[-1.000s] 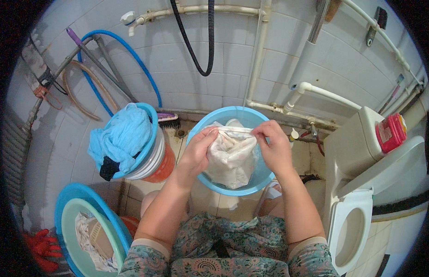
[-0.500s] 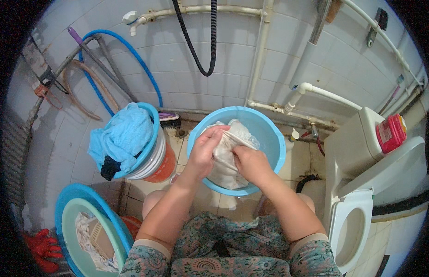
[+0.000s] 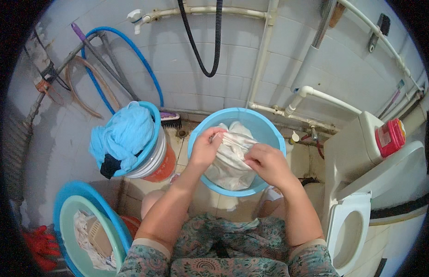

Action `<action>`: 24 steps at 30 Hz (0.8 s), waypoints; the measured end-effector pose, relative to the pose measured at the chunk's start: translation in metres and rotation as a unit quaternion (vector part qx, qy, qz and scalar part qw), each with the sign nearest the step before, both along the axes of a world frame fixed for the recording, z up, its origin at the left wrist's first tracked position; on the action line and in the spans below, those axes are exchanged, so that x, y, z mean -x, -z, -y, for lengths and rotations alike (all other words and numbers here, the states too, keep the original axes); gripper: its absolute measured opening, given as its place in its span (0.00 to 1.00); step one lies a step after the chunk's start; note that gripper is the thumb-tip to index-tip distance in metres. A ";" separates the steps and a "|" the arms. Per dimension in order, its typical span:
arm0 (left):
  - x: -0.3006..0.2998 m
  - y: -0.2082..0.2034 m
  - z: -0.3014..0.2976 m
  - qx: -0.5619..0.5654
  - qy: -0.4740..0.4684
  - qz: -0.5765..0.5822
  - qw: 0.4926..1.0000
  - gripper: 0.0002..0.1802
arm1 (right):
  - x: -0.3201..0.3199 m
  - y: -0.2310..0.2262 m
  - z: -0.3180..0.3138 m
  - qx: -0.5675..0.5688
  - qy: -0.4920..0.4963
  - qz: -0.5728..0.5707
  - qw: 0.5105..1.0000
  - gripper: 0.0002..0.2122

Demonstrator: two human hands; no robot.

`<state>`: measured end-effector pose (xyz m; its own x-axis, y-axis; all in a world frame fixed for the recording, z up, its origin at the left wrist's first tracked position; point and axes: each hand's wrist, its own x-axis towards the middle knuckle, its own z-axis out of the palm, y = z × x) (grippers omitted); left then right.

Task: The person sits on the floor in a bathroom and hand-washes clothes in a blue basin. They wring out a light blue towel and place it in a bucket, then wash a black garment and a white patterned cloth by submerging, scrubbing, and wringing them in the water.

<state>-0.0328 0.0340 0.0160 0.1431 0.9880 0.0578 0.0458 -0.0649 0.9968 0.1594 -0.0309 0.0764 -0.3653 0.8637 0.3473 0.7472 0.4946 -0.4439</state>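
A light blue basin [image 3: 272,137] stands on the floor in front of me, holding wet white cloth. Over it I stretch part of a whitish cloth garment [image 3: 230,159] between both hands, its lower part hanging down into the basin. My left hand [image 3: 206,147] pinches the garment's upper left edge. With thumb and fingers closed, my right hand [image 3: 270,164] grips its right edge. Folds run across the fabric between the hands. What kind of garment it is cannot be made out.
Left of the basin, a blue tub with light blue cloth [image 3: 124,134] sits on an orange-and-white bucket [image 3: 159,164]. Nested basins [image 3: 66,221] with laundry stand lower left, beside red gloves [image 3: 41,247]. A toilet [image 3: 350,226] is at right; a brush [image 3: 170,121] lies by the wall.
My right hand has moved right and turned, spreading the garment wider. The left hand has shifted slightly and keeps its hold. The view has tilted a little.
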 end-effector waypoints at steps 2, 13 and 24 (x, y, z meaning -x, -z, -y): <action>0.003 0.000 -0.008 -0.049 -0.041 -0.075 0.995 0.11 | -0.006 -0.011 0.004 -0.065 0.005 -0.054 0.996 0.03; 0.001 -0.023 0.003 -0.278 0.033 -0.177 0.944 0.20 | -0.009 0.000 -0.010 -0.017 0.123 -0.377 0.918 0.03; -0.010 -0.027 0.007 -0.005 0.081 -0.039 0.996 0.10 | -0.001 -0.003 -0.014 -0.067 0.141 -0.268 0.951 0.07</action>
